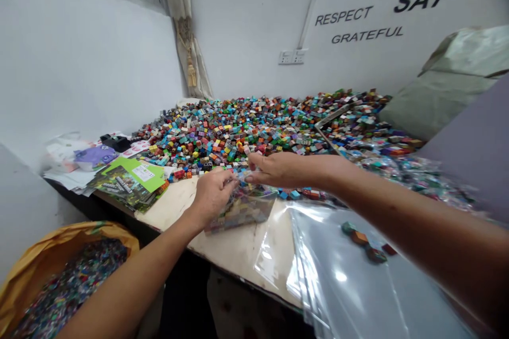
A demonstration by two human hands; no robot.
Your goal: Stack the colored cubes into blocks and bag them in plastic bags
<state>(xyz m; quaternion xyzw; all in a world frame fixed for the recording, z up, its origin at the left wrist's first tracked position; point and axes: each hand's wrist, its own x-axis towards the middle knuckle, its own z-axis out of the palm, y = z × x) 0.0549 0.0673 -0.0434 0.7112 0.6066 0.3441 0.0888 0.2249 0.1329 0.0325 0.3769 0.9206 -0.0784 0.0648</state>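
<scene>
We have one clear plastic bag point(246, 211) in work near the front edge of the table point(178, 197), just left of the stack of clear plastic bags point(338, 280). A patterned print shows through its film, so some filling seems done; we see no closed seal and judge this bag unfinished. Wrapped packets point(421, 180) gather toward the table's right side, apparently completed, yet the heap of small coloured blocks point(222, 135) along the rear edge suggests plenty is left. Four loose blocks point(360, 237) lie on the stack.

Our left hand point(212, 197) has thumb and fingertips together, clamped on the bag's upper edge. Our right hand point(284, 169) meets that same edge from the other side, thumb and forefinger close with a slight gap; whether they pinch film or a block, we cannot tell.
</scene>
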